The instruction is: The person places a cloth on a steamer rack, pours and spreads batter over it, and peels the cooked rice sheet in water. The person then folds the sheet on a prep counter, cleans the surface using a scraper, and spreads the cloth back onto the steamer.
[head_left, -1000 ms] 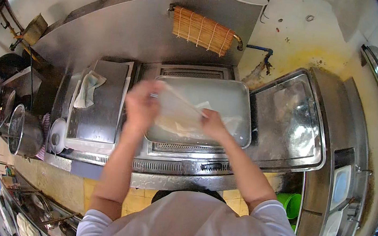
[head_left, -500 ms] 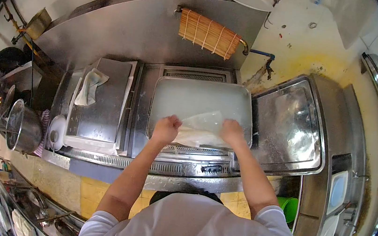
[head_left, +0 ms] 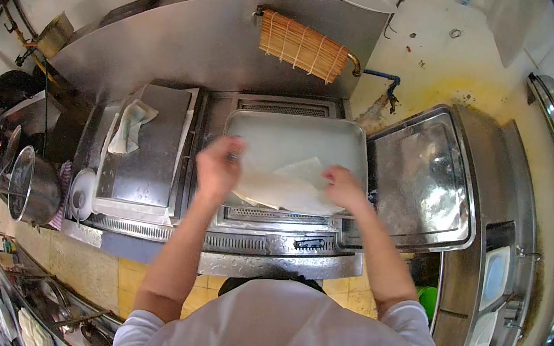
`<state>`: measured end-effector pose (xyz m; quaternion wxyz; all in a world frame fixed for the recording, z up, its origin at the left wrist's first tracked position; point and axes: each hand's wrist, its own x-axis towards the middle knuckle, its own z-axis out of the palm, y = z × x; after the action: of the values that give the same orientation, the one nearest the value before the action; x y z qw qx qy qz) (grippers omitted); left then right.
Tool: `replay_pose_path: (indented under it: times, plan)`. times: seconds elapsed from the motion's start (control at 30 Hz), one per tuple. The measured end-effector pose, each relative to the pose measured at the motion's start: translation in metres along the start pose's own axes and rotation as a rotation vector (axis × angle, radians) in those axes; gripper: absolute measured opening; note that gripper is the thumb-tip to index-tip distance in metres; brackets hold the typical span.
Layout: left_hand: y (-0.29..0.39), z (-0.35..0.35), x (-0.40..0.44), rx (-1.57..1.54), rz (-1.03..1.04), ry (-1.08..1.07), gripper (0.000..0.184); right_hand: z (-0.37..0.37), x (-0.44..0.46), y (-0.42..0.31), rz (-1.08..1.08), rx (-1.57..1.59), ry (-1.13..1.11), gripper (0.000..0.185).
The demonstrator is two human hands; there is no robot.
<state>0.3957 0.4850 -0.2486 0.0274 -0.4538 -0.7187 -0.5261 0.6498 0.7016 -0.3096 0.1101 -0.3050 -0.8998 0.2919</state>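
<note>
A thin, pale sheet (head_left: 282, 191) that looks soft and partly folded lies across the near part of a shallow metal tray (head_left: 296, 127). My left hand (head_left: 219, 166) is over the tray's left edge, blurred by motion, with its fingers curled; whether it holds anything does not show. Over the right part of the sheet, my right hand (head_left: 346, 190) has thumb and fingertips pinched together. What is between those fingertips, if anything, is too small to make out.
A dark metal surface (head_left: 146, 171) to the left bears a crumpled white cloth (head_left: 132, 126). A large shiny tray (head_left: 422, 177) slopes on the right. Behind, a bamboo mat (head_left: 303, 45) hangs over a pipe. A metal pot (head_left: 44, 186) stands far left.
My left hand has moved left and up, away from the sheet's middle. The sheet's near part now spreads further left. My right hand has barely moved, and its fingers look more pinched.
</note>
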Motion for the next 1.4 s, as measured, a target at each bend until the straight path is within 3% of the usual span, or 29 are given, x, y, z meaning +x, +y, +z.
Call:
replay_pose_path:
  times: [0.03, 0.1, 0.17, 0.27, 0.3, 0.33, 0.43, 0.47, 0.5, 0.57, 0.67, 0.73, 0.77, 0.87, 0.97, 1.07, 1.13, 1.2, 1.27, 1.33, 1.4]
  plan:
    - [0.021, 0.020, -0.007, -0.048, 0.012, -0.063, 0.040, 0.012, 0.007, -0.029, -0.193, 0.186, 0.192, 0.021]
    - [0.048, 0.030, -0.007, -0.064, 0.096, -0.114, 0.037, 0.000, 0.006, -0.119, -0.155, 0.543, 0.137, 0.023]
    - [0.067, 0.023, 0.008, -0.004, 0.247, -0.100, 0.035, 0.020, 0.003, -0.098, -0.130, 0.409, 0.046, 0.024]
    - [0.065, -0.051, 0.039, -0.076, -0.041, 0.159, 0.037, 0.043, -0.004, 0.007, 0.001, 0.138, 0.104, 0.027]
    - [0.059, -0.062, 0.044, -0.068, -0.132, 0.240, 0.039, 0.021, -0.010, 0.033, 0.085, 0.029, 0.013, 0.028]
    - [0.051, -0.057, 0.039, -0.045, -0.082, 0.205, 0.039, 0.006, -0.014, 0.045, 0.172, -0.077, -0.080, 0.028]
    - [0.022, -0.012, 0.011, 0.039, 0.095, 0.084, 0.038, -0.016, -0.010, 0.001, 0.157, -0.106, -0.040, 0.028]
    - [0.026, 0.013, -0.002, -0.070, -0.013, -0.051, 0.040, -0.011, -0.005, -0.025, 0.020, 0.082, 0.103, 0.030]
    - [0.050, 0.032, -0.006, 0.000, 0.118, -0.101, 0.041, -0.001, 0.000, -0.056, -0.118, 0.270, 0.242, 0.033]
    - [0.080, 0.035, -0.004, 0.042, 0.261, -0.098, 0.039, -0.004, -0.002, -0.119, -0.222, 0.576, 0.118, 0.033]
    - [0.096, 0.001, 0.031, -0.066, 0.241, 0.102, 0.027, 0.039, -0.004, -0.064, -0.036, 0.315, -0.092, 0.034]
    - [0.083, -0.037, 0.052, -0.118, 0.094, 0.326, 0.010, 0.046, -0.019, 0.012, -0.019, 0.021, 0.142, 0.030]
    - [0.075, -0.051, 0.056, -0.120, -0.001, 0.441, 0.010, 0.025, -0.028, 0.029, 0.045, -0.042, 0.096, 0.030]
    - [-0.016, -0.054, 0.039, 0.057, -0.171, 0.414, 0.027, -0.033, -0.045, 0.041, 0.119, -0.160, 0.133, 0.025]
    - [-0.107, -0.038, 0.016, 0.047, -0.396, 0.400, 0.029, -0.058, -0.037, 0.067, 0.150, -0.045, 0.241, 0.019]
    - [-0.127, -0.019, -0.003, 0.311, -0.555, 0.252, 0.030, -0.082, -0.027, 0.046, 0.257, 0.551, 0.192, 0.011]
    - [-0.166, 0.013, -0.009, 0.310, -0.449, 0.059, 0.035, -0.102, -0.021, -0.002, 0.233, 0.587, 0.184, 0.008]
    - [-0.101, 0.050, 0.002, 0.187, -0.295, -0.053, 0.046, -0.117, -0.014, -0.049, 0.170, 0.555, 0.119, 0.009]
    - [0.004, 0.072, 0.014, -0.162, -0.244, -0.295, 0.053, -0.126, -0.007, -0.082, 0.067, 0.452, 0.001, 0.014]
    - [0.072, 0.082, 0.024, -0.260, -0.019, -0.560, 0.040, -0.133, 0.003, -0.101, -0.076, 0.473, -0.048, 0.017]
    - [0.126, 0.068, 0.041, -0.211, -0.069, -0.594, 0.030, -0.142, 0.008, -0.110, -0.178, 0.600, -0.023, 0.021]
